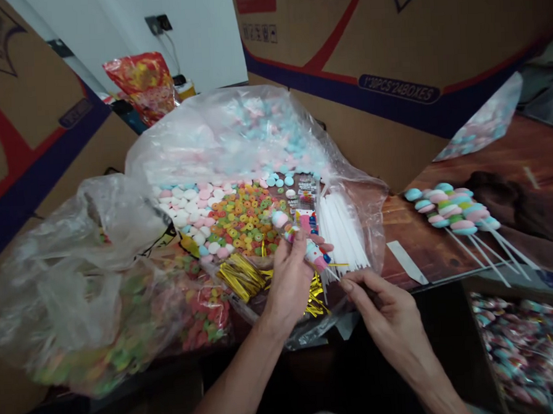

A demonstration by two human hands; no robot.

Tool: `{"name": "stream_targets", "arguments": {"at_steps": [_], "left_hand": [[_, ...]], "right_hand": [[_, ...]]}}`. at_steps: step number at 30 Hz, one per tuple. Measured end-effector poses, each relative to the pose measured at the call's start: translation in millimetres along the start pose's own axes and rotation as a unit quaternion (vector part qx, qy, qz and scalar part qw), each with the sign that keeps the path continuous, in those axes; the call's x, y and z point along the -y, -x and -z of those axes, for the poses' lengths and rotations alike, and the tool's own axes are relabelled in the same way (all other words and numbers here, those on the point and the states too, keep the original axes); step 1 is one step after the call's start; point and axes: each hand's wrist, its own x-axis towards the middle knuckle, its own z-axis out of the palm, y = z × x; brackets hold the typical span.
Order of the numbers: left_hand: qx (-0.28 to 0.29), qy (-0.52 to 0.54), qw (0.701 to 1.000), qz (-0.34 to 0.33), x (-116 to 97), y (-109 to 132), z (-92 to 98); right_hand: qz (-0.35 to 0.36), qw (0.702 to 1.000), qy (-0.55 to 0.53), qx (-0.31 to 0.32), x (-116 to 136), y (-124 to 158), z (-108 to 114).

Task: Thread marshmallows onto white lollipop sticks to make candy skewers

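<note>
My left hand is closed around a candy skewer above the middle of the table. Pastel marshmallow pieces show on both sides of its fingers, and the part between is hidden. A white stick runs from the skewer's lower end towards my right hand, whose thumb and forefinger pinch at that end. A thin gold twist tie sticks out beside the stick. Below my left hand lie more gold twist ties. Ring-shaped gummies and pastel marshmallows are spread just beyond it.
A large clear bag of marshmallows lies open at the back. White sticks are bundled right of centre. Finished-looking candy skewers lie at right, above a box of wrapped candies. Cardboard boxes stand behind; a gummy bag is at left.
</note>
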Motion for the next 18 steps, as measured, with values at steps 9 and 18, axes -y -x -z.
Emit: {"name": "stream_targets", "arguments": {"at_steps": [9,18], "left_hand": [[0.026,0.01,1.0,-0.002,11,13,0.8],[0.03,-0.029,0.999,-0.001,7,19,18.8]], "right_hand": [[0.006,0.999,-0.039,-0.03,8,-5,-32],[-0.084,0.987,-0.136,0.017,13,-11,-51]]}}
